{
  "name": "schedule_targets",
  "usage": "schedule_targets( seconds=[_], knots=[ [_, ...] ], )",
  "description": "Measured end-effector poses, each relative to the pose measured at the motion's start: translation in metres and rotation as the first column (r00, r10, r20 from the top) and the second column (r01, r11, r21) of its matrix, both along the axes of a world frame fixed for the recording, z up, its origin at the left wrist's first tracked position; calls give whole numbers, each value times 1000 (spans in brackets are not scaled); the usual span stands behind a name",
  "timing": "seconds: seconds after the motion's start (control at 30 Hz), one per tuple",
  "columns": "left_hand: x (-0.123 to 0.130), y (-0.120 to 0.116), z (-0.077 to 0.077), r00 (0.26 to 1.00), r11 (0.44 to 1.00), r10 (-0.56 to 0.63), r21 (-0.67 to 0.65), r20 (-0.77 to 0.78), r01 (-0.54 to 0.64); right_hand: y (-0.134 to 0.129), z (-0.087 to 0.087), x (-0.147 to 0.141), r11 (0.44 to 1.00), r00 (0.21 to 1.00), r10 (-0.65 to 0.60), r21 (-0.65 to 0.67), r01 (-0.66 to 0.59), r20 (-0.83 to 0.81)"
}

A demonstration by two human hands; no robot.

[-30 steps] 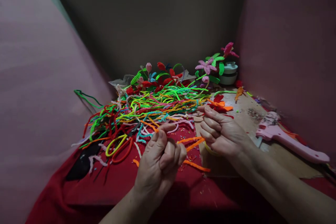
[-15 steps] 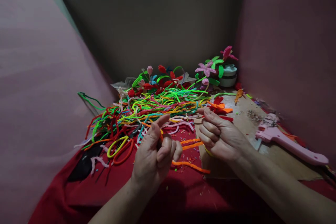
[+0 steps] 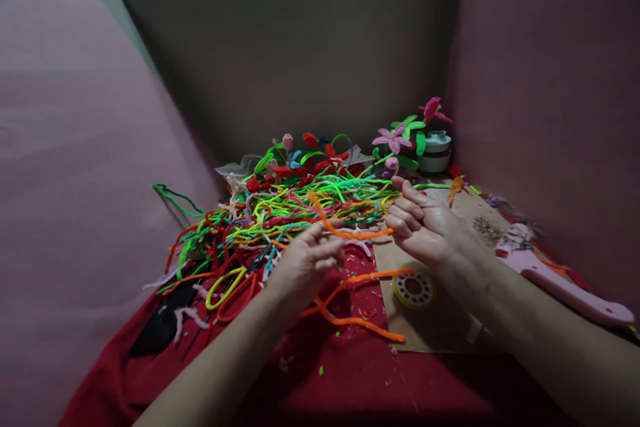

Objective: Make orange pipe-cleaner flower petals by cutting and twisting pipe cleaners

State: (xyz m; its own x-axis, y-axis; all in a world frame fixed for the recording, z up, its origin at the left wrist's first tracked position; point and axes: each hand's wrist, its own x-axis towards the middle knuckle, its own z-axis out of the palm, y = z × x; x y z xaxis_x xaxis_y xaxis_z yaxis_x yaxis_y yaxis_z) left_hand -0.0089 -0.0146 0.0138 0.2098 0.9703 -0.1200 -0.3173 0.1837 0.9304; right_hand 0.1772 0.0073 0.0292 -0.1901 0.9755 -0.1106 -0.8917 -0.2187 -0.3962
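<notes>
My right hand (image 3: 420,223) is closed, its curled fingers gripping one end of an orange pipe cleaner (image 3: 365,235). The pipe cleaner runs left in a shallow curve, and its other end bends upward above my left hand (image 3: 313,257). The left fingers are drawn together in a pinch on it near that bend. Below the hands, more orange pipe cleaners (image 3: 363,322) lie on the red cloth (image 3: 360,380), one reaching onto the cardboard (image 3: 450,333). A yellow-rimmed roll (image 3: 414,288) with a ring of holes rests on the cardboard below my right hand.
A large heap of multicoloured pipe cleaners (image 3: 300,203) spreads behind the hands. Yellow and red loops (image 3: 227,290) lie at left. A pink glue gun (image 3: 565,280) is at right. Pipe-cleaner flowers (image 3: 393,139) and a white container (image 3: 435,153) stand at the back.
The hands have turned, and a stretch of orange pipe cleaner now shows between them. My right hand has moved slightly up and right, uncovering the yellow-rimmed roll.
</notes>
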Motion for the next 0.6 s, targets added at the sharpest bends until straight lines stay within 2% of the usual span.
schedule_targets(
  seconds=[0.03,0.1,0.2,0.27,0.37,0.43,0.5,0.6],
  knots=[
    [7,-5,-3,999,999,-42,-13,-24,42,1,-2,-2,1000,1000,5,-1,-5,0],
    [19,-13,-4,996,996,-69,61,-52,72,2,-9,-4,1000,1000,12,-11,-12,-1],
    [26,-17,0,991,973,38,232,-126,-8,4,-15,-5,1000,1000,27,-4,-27,2],
    [26,-14,4,985,957,103,284,-135,-61,5,-16,-5,999,999,36,24,-36,16],
    [23,-9,5,980,958,170,250,-100,-140,1,-19,-6,995,994,58,81,-65,94],
    [22,-6,4,978,962,192,213,-76,-173,-4,-25,-10,987,973,73,125,-102,218],
    [20,-5,1,980,966,190,189,-63,-175,-9,-33,-15,975,928,115,140,-175,354],
    [19,-4,-5,984,970,166,190,-68,-151,-13,-41,-21,977,913,86,145,-156,400]
  ],
)
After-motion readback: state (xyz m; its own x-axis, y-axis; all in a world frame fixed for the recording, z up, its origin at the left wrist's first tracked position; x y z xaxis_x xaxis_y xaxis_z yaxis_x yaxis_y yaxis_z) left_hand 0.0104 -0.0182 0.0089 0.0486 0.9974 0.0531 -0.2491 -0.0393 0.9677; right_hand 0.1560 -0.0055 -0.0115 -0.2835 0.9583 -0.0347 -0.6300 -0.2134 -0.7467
